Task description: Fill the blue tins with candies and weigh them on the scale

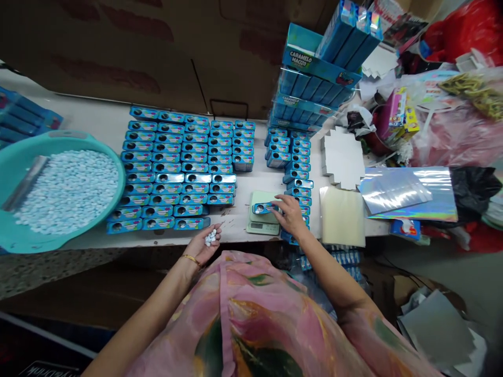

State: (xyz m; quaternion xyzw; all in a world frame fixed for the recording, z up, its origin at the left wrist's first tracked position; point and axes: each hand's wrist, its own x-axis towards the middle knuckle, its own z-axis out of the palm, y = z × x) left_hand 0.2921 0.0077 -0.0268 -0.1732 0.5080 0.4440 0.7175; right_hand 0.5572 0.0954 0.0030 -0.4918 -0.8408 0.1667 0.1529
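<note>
My left hand (203,244) is cupped palm up at the table's front edge, with several small white candies (211,237) in it. Over the pale green scale (263,227), my right hand (289,213) has its thumb and fingers at the right end of a small blue box (262,208). The box is on or just above the scale's plate; a round dark opening and some white show at its left end. Rows of similar blue boxes (168,188) stand to the left of the scale. More blue boxes (299,174) form columns behind and beside my right hand.
A turquoise basin (84,225) at the left holds many white candies and a metal scoop (25,183). Blue display cartons (310,68) are stacked at the back. White cut cardboard (343,157), cream sheets (341,214) and shiny film (408,191) lie to the right.
</note>
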